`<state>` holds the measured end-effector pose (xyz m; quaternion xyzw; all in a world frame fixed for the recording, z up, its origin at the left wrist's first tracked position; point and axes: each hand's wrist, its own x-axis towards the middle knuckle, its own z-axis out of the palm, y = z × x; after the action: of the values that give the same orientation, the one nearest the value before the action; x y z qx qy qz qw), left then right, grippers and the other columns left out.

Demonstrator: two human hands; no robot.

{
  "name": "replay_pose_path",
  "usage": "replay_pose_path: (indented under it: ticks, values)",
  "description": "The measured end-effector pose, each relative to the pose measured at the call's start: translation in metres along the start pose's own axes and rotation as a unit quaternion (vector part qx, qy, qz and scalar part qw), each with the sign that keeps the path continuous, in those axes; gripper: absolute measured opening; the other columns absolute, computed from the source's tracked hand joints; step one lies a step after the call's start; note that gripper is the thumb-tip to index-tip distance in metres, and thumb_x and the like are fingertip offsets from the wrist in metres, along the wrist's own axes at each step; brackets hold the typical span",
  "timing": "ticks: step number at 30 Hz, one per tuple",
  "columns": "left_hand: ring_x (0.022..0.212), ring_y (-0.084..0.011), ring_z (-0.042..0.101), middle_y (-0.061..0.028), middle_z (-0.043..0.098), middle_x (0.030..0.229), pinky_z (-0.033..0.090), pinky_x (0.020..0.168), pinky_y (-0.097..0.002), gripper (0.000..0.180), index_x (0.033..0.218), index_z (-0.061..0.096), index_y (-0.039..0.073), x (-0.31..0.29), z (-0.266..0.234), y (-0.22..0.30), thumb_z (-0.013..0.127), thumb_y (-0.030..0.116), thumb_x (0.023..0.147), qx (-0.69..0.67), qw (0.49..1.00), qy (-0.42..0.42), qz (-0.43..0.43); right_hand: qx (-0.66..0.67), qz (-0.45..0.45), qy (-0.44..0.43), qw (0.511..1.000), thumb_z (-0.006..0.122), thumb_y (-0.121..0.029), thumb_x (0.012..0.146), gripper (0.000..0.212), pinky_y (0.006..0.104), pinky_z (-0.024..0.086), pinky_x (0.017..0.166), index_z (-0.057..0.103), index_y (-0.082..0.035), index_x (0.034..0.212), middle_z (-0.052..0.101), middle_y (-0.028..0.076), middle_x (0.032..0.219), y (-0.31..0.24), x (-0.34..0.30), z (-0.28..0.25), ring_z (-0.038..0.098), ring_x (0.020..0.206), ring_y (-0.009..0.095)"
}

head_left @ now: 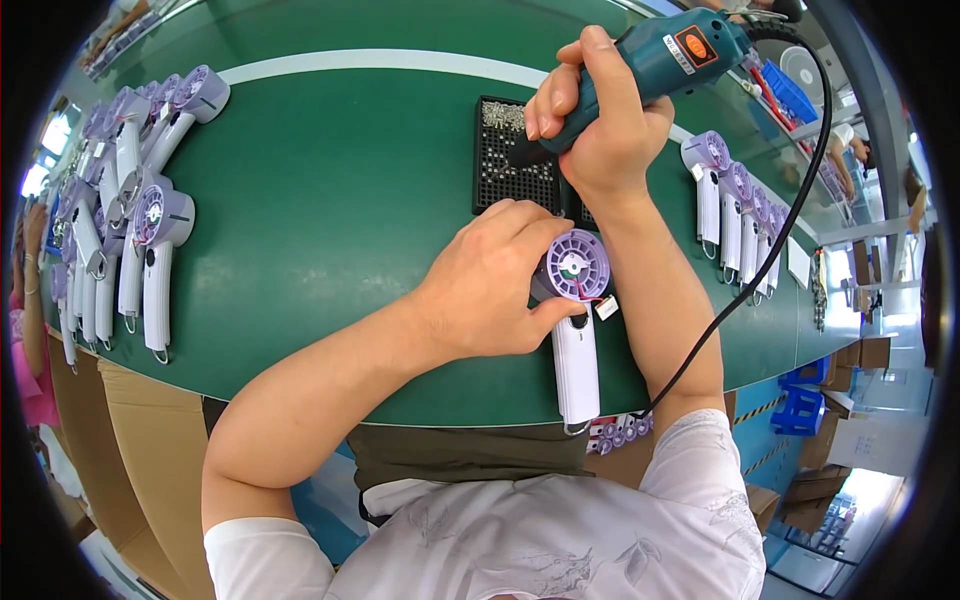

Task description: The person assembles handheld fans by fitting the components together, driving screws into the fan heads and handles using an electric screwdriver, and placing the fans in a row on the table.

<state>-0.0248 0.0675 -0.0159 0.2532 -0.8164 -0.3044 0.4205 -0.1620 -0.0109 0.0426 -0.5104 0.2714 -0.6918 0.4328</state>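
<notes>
A teal electric screwdriver (pixel 657 62) is gripped in my right hand (pixel 615 125), fingers wrapped round its body. Its dark nose points down and left over a black perforated screw tray (pixel 482 195), whose far end holds many small silver screws (pixel 503 116). Whether the bit touches a screw I cannot tell. My left hand (pixel 485 275) is closed on the purple round head of a handheld fan (pixel 578 265), thumb along its near side. The fan lies on the green table, its white handle (pixel 575 370) toward me. A small white connector (pixel 606 307) on red wires sticks out beside the head.
Many purple-and-white fans (pixel 150 220) are piled at the left of the green table (pixel 320 200). Several more fans (pixel 733 200) lie in a row at the right. The screwdriver's black cable (pixel 770 262) loops down past my right forearm. Blue stools (pixel 800 408) stand beyond the table.
</notes>
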Motion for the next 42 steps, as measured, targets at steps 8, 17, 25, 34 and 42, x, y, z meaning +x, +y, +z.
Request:
replay_pose_path:
  ticks: [8,17,25,34,42]
  values:
    - [0.1,-0.0381,0.064,-0.0194,0.065,0.109,0.053,0.089,-0.0442,0.062,0.117,0.064,-0.005,0.0,-0.002,0.001,0.091,0.022,0.068,0.009,1.0,-0.003,0.001,-0.038,-0.018,-0.023,0.999,0.066,-0.015,0.097,0.022,0.0336,0.048,0.043,0.063,0.003,0.085,0.059,0.007,0.059,0.001,-0.002,0.008,0.056,0.044,0.017]
    - [0.106,-0.0384,0.064,-0.0199,0.065,0.114,0.053,0.095,-0.0427,0.061,0.121,0.065,-0.003,0.003,0.0,0.001,0.09,0.022,0.071,0.014,0.999,-0.023,-0.016,-0.076,-0.028,0.008,0.997,0.063,-0.02,0.101,0.025,0.0349,0.048,0.045,0.063,0.003,0.093,0.056,0.007,0.06,-0.005,-0.002,0.008,0.054,0.046,0.017]
    - [0.101,-0.0357,0.067,-0.0193,0.067,0.112,0.057,0.085,-0.0411,0.061,0.119,0.067,-0.005,0.001,-0.004,0.0,0.091,0.024,0.071,0.026,1.0,-0.008,0.001,0.003,-0.041,0.0,0.999,0.056,-0.028,0.104,0.03,0.0333,0.043,0.047,0.065,-0.001,0.094,0.052,0.004,0.061,-0.081,-0.011,-0.028,0.048,0.047,0.015]
    - [0.098,-0.03,0.067,-0.0153,0.068,0.112,0.056,0.081,-0.037,0.061,0.121,0.066,-0.002,0.001,-0.004,-0.001,0.091,0.022,0.071,0.023,0.999,-0.027,-0.006,-0.043,-0.008,-0.005,0.999,0.043,-0.034,0.108,0.04,0.0303,0.039,0.042,0.068,-0.004,0.1,0.046,0.002,0.059,-0.114,-0.056,-0.048,0.041,0.043,0.013]
    - [0.095,-0.0287,0.067,-0.0146,0.068,0.112,0.056,0.078,-0.0359,0.061,0.123,0.065,0.0,0.002,-0.002,-0.002,0.091,0.023,0.072,0.031,0.999,-0.02,0.003,-0.064,-0.026,-0.038,0.997,0.044,-0.032,0.107,0.037,0.0321,0.041,0.042,0.066,-0.003,0.102,0.048,0.004,0.059,-0.11,-0.056,-0.049,0.042,0.043,0.014]
